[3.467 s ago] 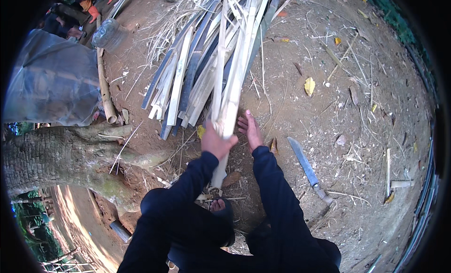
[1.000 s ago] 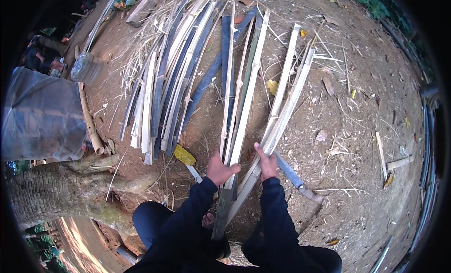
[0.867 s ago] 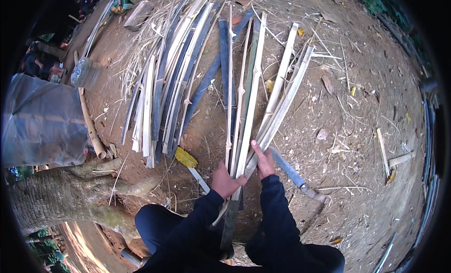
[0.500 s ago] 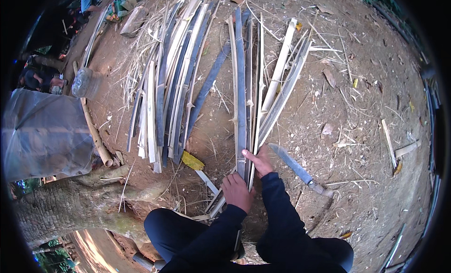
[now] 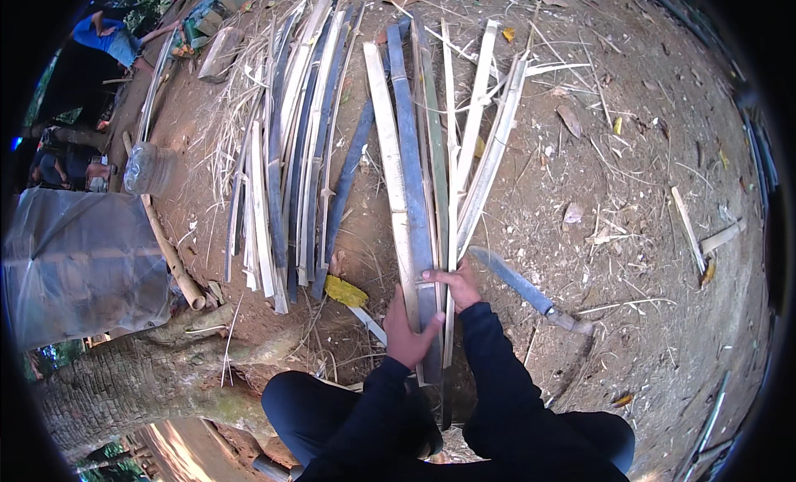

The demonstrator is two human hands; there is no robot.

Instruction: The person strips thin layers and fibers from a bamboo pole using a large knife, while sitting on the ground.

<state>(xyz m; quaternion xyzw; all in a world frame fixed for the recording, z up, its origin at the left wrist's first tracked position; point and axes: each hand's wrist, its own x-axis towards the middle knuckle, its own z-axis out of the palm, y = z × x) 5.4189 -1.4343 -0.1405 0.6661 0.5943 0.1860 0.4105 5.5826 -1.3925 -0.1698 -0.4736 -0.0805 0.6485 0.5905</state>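
Note:
A bundle of long split bamboo strips (image 5: 405, 125), some dark-skinned and some pale, lies lengthwise before me with its near ends between my knees. My left hand (image 5: 405, 331) is closed round its left side low down, thumb over a dark strip. Slightly farther up, my right hand (image 5: 462, 286) grips the bundle from the right, thumb laid across the strips. Palms and most fingers are partly hidden. Right of that hand, a machete (image 5: 518, 287) with a worn handle rests on the dirt. Beyond my left hand lies a yellow object (image 5: 345, 291) beside a flat grey strip.
A larger pile of bamboo strips (image 5: 311, 150) spreads at the left, with thin shavings around it. Farther left are a bamboo pole (image 5: 176, 254), a clear plastic jug (image 5: 149, 168), a tree trunk (image 5: 124, 374) and a plastic-covered stack (image 5: 87, 262). A person in blue (image 5: 104, 36) appears far left.
My left hand has shifted left and its thumb now lies over the strips. The held strips have fanned apart, a pale face showing at the left. My right hand stays near the same place.

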